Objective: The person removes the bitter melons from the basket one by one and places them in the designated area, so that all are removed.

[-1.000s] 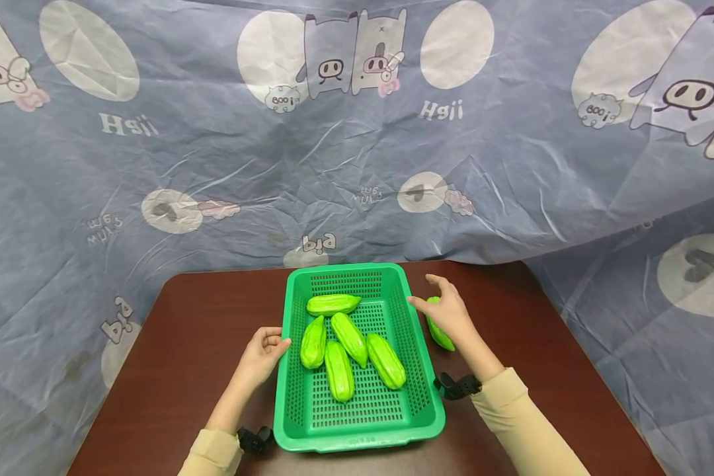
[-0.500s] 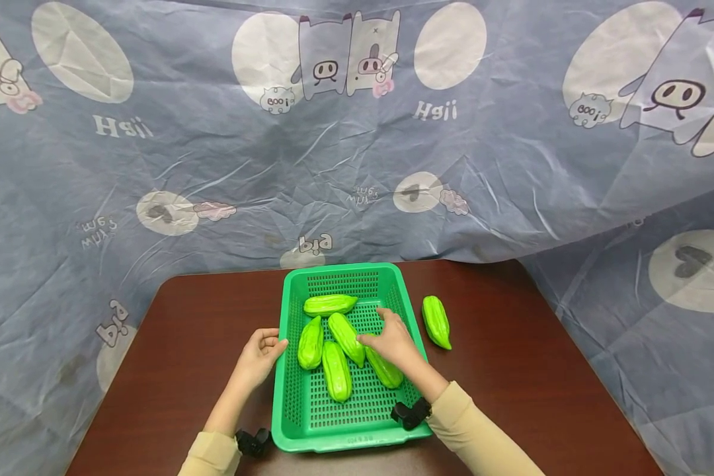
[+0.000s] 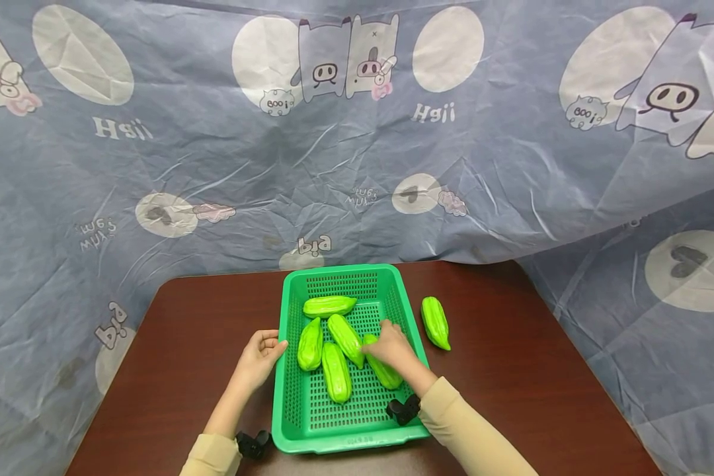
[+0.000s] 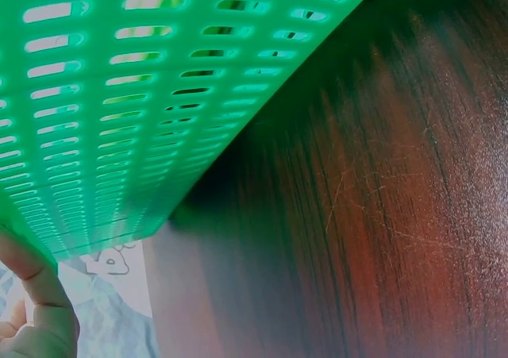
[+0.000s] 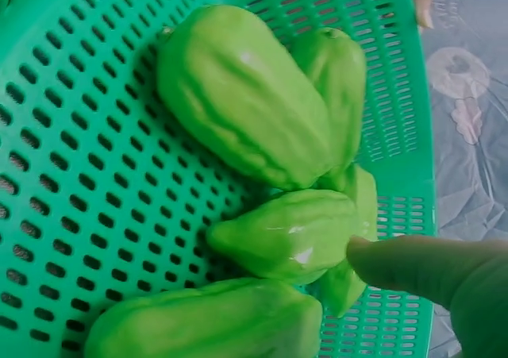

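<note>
Inside the green plastic basket (image 3: 357, 441) lie several light green ridged gourds, one of them crosswise at the far end (image 3: 330, 306). My left hand (image 3: 259, 357) holds the basket's left rim, thumb on the edge and fingers curled at the outer wall. In the left wrist view, a finger (image 4: 38, 282) meets that perforated wall. My right hand (image 3: 395, 350) is lowered into the basket over the rightmost gourd (image 3: 388, 377), partly covering it. The right wrist view shows the thumb (image 5: 413, 263) beside this gourd, its tip at a neighbouring gourd (image 5: 294, 235); the other fingers are hidden there.
Right of the basket, another gourd (image 3: 435, 322) lies on the dark brown table (image 3: 512, 370). Behind the table hangs a grey-blue printed cloth (image 3: 262, 165). Each wrist carries a small black camera.
My right hand has left the gourd on the table at the right, moved left over the basket's rim and dropped onto the rightmost gourd inside. My left hand stays at the rim.
</note>
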`<state>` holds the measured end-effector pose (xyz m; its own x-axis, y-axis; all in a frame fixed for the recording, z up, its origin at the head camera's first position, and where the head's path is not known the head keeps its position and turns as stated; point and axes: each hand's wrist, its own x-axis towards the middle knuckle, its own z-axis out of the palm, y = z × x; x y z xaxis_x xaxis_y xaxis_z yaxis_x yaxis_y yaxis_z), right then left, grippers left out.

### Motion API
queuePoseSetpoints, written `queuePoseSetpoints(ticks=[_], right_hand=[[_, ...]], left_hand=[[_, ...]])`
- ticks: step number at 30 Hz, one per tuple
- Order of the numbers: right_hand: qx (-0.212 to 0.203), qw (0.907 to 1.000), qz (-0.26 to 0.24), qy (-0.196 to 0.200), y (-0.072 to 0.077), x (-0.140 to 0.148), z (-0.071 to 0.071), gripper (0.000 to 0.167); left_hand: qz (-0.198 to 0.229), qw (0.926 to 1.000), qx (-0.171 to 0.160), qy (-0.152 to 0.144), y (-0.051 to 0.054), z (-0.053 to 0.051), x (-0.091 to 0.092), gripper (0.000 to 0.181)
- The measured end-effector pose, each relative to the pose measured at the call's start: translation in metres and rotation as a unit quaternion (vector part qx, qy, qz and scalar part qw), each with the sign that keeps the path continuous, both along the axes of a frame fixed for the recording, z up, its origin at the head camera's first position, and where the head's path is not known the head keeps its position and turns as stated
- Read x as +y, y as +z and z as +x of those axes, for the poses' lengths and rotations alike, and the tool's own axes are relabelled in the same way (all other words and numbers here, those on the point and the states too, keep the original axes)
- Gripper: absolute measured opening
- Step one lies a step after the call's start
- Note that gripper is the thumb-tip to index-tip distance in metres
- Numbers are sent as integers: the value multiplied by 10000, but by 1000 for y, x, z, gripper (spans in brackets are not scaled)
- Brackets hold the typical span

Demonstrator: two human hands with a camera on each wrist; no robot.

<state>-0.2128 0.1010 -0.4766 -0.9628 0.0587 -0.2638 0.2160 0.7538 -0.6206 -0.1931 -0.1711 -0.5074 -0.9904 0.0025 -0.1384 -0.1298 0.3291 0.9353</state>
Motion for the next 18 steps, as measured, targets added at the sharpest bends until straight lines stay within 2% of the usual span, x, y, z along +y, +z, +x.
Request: queuePoseSetpoints(ticks=[7, 18], right_hand=[[97, 9990, 390, 214, -9, -1, 1, 84], [105, 9936, 1025, 460, -10, -2, 3, 80]], left_hand=[[27, 10000, 21, 16, -1, -1, 1, 40], [-21, 10000, 61, 49, -1, -1, 1, 40]])
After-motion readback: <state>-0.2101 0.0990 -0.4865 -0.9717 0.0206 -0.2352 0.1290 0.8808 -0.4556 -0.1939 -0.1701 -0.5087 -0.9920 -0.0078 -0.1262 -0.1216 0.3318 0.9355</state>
